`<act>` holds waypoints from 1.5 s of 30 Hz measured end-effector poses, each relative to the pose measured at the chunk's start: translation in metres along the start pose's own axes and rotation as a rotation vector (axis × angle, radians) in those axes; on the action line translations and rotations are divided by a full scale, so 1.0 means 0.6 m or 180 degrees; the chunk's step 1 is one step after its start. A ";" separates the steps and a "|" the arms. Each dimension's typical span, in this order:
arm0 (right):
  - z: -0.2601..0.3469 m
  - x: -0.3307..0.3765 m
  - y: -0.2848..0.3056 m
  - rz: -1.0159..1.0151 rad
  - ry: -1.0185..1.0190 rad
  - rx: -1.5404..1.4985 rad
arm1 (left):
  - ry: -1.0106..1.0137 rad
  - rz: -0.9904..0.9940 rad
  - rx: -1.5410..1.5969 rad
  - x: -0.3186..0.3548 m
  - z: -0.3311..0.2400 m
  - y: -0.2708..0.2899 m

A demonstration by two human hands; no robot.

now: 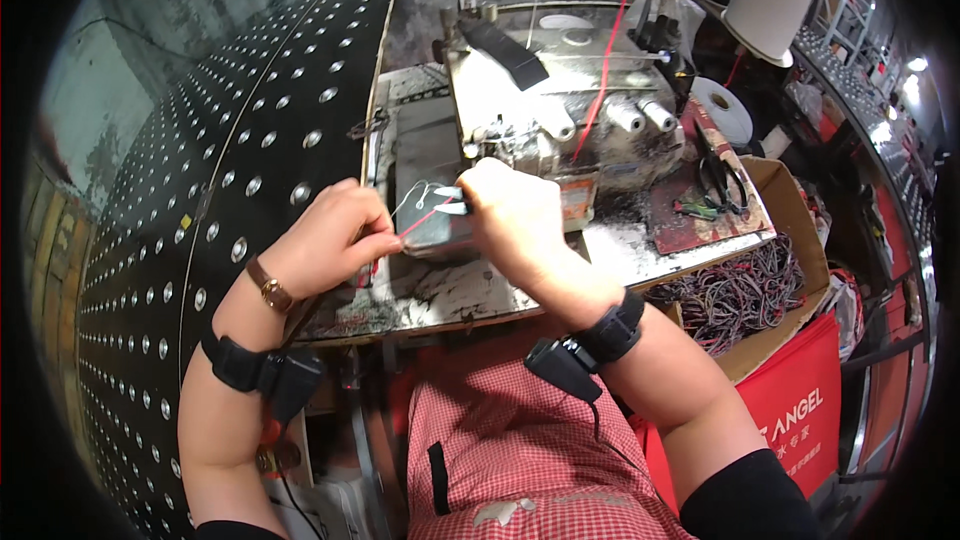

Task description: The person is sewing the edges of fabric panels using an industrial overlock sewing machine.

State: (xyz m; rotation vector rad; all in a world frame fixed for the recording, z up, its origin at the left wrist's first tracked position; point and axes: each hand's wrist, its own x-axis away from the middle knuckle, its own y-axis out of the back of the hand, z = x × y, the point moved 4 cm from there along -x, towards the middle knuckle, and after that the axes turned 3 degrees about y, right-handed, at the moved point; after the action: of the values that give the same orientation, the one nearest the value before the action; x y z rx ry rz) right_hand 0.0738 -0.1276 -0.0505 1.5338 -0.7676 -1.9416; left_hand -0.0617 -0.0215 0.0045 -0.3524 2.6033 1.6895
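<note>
My left hand (pixel 338 232) is closed in a pinch on the end of a red thread (pixel 426 222), at the left edge of the sewing machine's work plate (pixel 425 155). The red thread runs taut up and right from my fingertips toward the snips. My right hand (pixel 515 218) is wrapped round a small pair of thread snips (pixel 450 208), whose pale blades stand apart and point left, close to the thread. A loose white thread (pixel 421 190) curls just above the blades. Behind my right hand is the sewing machine (pixel 630 160). My right palm hides the snips' handles.
Black scissors (pixel 722 180) lie on a red board at the right of the table. Beside it a cardboard box (pixel 770 340) holds a tangle of cords (pixel 740 290). Thread cones (pixel 770 2) hang over the machine. A black studded panel (pixel 270 140) stands at left.
</note>
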 end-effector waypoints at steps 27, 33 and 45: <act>0.163 0.047 0.078 0.0015 0.1401 -0.2766 | 0.0956 -0.1242 0.1292 0.142 0.007 0.034; 0.275 0.118 0.113 0.0727 0.2329 -0.3779 | 0.1190 0.0446 0.4320 0.074 -0.056 -0.078; 0.232 0.066 0.100 0.0639 0.1502 -0.3302 | 0.0592 -0.1657 0.3049 0.242 0.014 -0.071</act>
State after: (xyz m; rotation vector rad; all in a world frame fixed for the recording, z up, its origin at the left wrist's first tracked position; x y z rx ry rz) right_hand -0.0660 -0.1832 -0.0077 1.0894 0.2771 -1.3480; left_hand -0.1954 -0.0565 -0.0570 -1.0109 2.7136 0.2013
